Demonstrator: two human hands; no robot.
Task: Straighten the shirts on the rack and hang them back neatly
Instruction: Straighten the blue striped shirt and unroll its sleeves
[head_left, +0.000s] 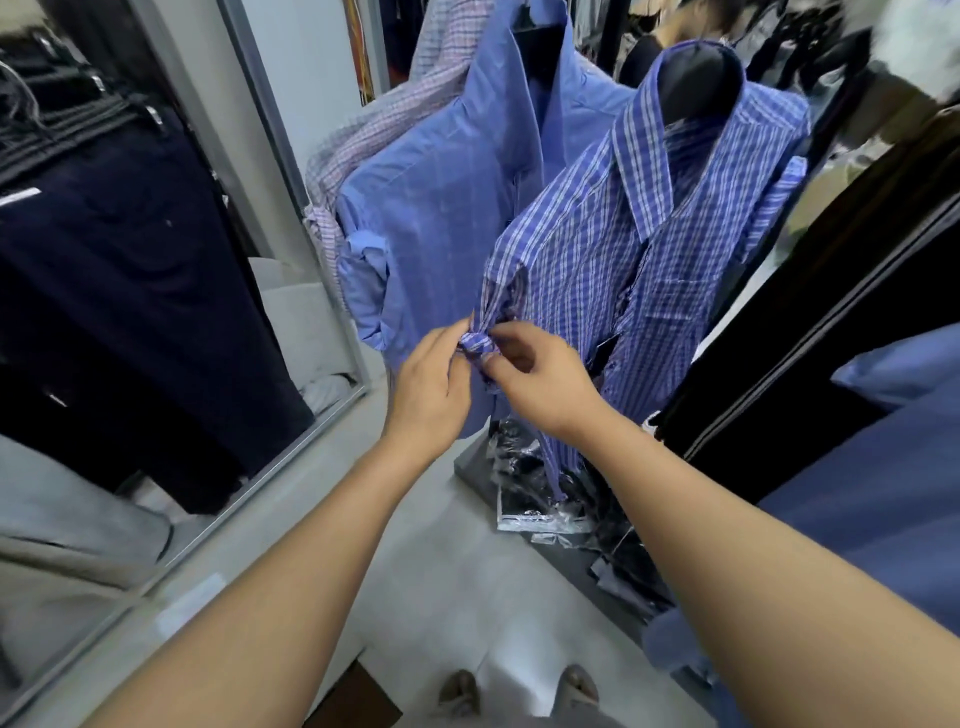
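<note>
Shirts hang in a row beside the mirror (291, 156); nearest is the blue checked shirt (597, 249) on a dark bust form (698, 83). Left hand (431, 384) and right hand (540, 379) both pinch its bunched sleeve cuff (480, 343).

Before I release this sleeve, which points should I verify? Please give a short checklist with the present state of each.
1. Grip: left hand and right hand pinch the cuff of the checked shirt: ok.
2. Cuff lies flat: bunched in the grip, not ok.
3. The collar sits around the black hanger: ok.
4. Front closed: it seems to gape at the chest, not ok.
5. How the hanger is hung: out of view, cannot tell.
</note>
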